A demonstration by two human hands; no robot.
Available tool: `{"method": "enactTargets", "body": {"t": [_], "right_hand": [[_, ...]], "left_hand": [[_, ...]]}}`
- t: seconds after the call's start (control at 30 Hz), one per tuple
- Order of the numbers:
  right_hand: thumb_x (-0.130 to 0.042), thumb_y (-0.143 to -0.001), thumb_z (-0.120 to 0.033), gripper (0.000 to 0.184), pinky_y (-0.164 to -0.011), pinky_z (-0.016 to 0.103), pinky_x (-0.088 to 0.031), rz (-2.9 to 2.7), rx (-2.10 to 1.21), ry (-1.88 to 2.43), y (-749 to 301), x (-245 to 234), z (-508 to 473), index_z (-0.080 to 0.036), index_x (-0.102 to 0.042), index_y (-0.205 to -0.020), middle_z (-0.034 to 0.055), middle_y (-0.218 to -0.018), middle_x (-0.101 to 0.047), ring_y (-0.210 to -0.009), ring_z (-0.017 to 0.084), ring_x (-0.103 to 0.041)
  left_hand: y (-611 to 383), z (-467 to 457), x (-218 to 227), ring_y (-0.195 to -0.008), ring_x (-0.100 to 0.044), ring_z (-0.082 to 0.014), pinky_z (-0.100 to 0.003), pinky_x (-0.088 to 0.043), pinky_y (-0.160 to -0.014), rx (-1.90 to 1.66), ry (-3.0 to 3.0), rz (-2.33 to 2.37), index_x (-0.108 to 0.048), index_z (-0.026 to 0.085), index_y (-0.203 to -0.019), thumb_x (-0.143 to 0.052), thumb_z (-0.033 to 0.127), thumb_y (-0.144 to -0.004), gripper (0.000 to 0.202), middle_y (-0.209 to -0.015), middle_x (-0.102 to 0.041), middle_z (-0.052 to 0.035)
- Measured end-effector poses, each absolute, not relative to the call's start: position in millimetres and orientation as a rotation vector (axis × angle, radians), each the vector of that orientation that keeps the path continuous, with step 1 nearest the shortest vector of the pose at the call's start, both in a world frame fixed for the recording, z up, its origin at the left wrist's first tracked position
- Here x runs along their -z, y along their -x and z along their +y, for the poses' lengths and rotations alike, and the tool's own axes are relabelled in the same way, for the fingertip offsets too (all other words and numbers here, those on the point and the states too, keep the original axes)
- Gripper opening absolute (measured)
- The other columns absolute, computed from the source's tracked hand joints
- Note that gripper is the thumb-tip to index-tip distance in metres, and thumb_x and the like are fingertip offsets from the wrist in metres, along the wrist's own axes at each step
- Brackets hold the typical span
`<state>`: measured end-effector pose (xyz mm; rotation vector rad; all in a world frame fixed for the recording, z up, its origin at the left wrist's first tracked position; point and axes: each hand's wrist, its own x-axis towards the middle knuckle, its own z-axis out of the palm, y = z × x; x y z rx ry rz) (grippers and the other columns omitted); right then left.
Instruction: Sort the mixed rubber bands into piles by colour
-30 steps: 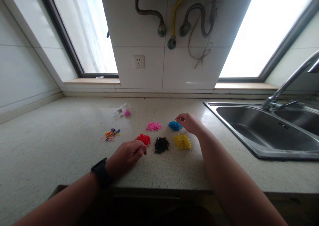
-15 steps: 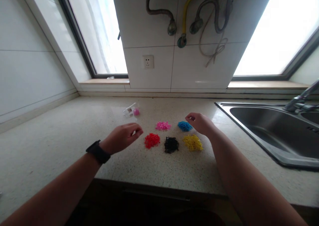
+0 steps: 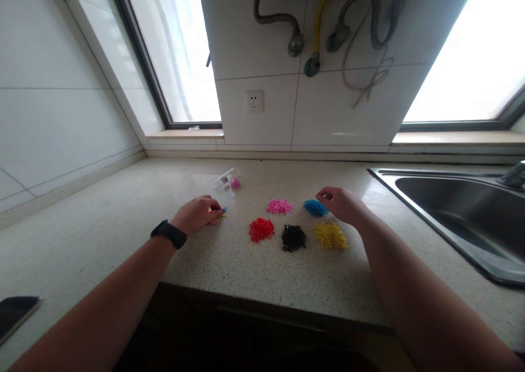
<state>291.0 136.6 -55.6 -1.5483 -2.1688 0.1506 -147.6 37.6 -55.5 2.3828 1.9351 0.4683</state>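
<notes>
My left hand, with a black watch on its wrist, is low over the counter at the left. Its fingers are closed on a few small coloured pieces, blue and yellow ones showing past the fingertips. My right hand is beside the blue pile, fingertips pinched together; whatever is between them is too small to make out. Between my hands lie further piles of small thin pieces: pink, red, black and yellow.
A clear plastic box with a pink ball-like thing stands behind the piles. At the right is a steel sink. A dark flat object lies at the left edge. The counter's front edge is close.
My left hand has lowered and drawn slightly back from the red pile, and coloured pieces now show at its fingertips. My right hand stays by the blue pile. The view has shifted left.
</notes>
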Motion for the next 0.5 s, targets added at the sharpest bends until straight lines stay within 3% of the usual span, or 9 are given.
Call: {"method": "enactTargets", "body": {"t": [0.5], "right_hand": [[-0.056,-0.089,-0.042,0.027,-0.061,0.029,-0.043,-2.180,-0.140,1.548,-290.9,58.3,139.2,-0.025,-0.078,-0.093,0.0055,-0.084,-0.075,-0.070,0.019,-0.065]], "left_hand": [[144.2,35.2,50.0,-0.080,-0.065,-0.0198,-0.033,-0.046,-0.079,-0.554,-2.420,1.950,-0.075,0.021,-0.086,-0.052,0.045,-0.093,0.034,-0.094,-0.071,-0.0079]]}}
